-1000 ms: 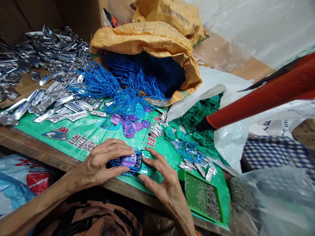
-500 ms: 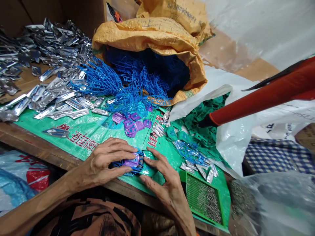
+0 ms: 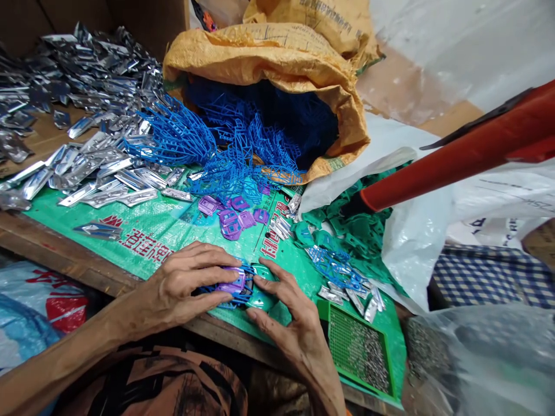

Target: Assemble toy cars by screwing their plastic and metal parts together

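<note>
Near the table's front edge, my left hand (image 3: 193, 283) wraps over a blue plastic lattice frame (image 3: 243, 297) with a purple plastic part (image 3: 232, 280) lying on it. Its fingers and thumb grip the two from either side. My right hand (image 3: 288, 309) pinches a rounded green plastic shell (image 3: 261, 293) between thumb and fingers, up against the frame's right end. Palm and fingers hide much of the frame's left part. Several loose purple parts (image 3: 229, 222) lie just beyond my hands.
An orange woven sack (image 3: 260, 49) spills blue frames (image 3: 173, 133). Silver pieces (image 3: 99, 167) heap at left. Green parts (image 3: 364, 231) fill a white bag (image 3: 410, 254). A green mesh tray (image 3: 332, 346) holds small metal bits. A red pole-like tool (image 3: 455, 150) juts in from the right.
The view has shifted slightly. Both hands keep almost the same place and grip, with the green shell still against the blue frame.
</note>
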`<state>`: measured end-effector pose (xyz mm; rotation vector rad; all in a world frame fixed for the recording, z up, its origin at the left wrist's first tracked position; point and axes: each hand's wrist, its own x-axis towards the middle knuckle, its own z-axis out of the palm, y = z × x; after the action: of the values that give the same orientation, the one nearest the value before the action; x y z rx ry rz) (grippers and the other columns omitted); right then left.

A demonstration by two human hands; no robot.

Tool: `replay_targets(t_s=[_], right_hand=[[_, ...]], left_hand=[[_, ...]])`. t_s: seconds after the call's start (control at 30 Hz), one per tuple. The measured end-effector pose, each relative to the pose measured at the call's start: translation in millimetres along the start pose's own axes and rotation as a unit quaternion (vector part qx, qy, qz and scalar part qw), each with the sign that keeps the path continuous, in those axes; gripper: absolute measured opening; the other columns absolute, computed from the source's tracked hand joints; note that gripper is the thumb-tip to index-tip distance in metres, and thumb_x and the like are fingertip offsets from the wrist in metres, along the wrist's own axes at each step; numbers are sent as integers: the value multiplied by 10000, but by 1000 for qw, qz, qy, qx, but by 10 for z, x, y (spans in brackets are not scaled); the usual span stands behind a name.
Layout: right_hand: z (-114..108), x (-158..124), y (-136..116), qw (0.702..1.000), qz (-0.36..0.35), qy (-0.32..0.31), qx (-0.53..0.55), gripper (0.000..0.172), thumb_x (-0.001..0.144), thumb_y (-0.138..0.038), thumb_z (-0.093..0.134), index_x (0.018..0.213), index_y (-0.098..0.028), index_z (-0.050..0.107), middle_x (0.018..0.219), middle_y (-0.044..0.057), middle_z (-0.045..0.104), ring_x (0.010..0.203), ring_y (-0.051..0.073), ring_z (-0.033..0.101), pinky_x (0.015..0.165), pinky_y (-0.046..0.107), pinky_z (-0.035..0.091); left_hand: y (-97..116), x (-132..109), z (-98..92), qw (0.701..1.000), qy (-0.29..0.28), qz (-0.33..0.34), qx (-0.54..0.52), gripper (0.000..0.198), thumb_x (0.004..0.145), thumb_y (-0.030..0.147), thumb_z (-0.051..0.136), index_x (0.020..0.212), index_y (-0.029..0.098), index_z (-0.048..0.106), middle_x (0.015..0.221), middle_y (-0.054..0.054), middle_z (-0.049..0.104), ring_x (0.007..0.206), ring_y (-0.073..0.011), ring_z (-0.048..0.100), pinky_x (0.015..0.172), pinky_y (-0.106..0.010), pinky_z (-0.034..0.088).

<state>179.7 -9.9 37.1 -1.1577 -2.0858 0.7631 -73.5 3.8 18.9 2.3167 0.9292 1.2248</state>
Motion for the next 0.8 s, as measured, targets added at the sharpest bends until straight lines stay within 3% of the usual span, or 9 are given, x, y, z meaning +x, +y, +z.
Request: replay_targets(t_s=[0.3,0.43,0.53,0.7,0.8], right_hand=[[2,13,2,1000,5,-10,13,375,869,-312,786,1235,-273,714,1421,123,661,1308,268,646,1088,468,548],[-9,24,-20,1000,19,-16,14,351,868,-324,788,1207,-270,719,1418,115,663,1313,267,638,1103,467,530],[4,21,-46,999,36,-19,14,381,872,-348,780,1232,-261,691,1415,112,662,1321,266,627,1113,456,520],[49,-9,-42,995,78,-3,54,554,858,-391,790,1353,-259,581,1398,107,655,1311,253,625,1120,420,511],[73,-26,-12,992,97,-3,74,627,844,-396,803,1401,-271,543,1397,89,652,1302,242,626,1128,406,502]], left_hand=[[17,5,-40,997,-53,9,48,203,967,171,669,1167,202,668,1185,-62,746,1132,-218,672,998,-375,526],[104,106,-34,994,-60,16,86,101,969,229,666,1056,179,656,1112,-88,730,1132,-270,662,1000,-429,529],[133,164,76,993,-44,44,104,46,987,148,583,959,150,619,1068,-119,715,1123,-276,664,989,-423,546],[86,136,308,990,-44,40,129,183,944,51,460,1055,130,582,1144,-140,720,1130,-268,684,982,-422,560],[95,127,319,985,-73,30,151,275,956,78,452,1200,133,566,1219,-128,709,1156,-262,669,1010,-425,540]])
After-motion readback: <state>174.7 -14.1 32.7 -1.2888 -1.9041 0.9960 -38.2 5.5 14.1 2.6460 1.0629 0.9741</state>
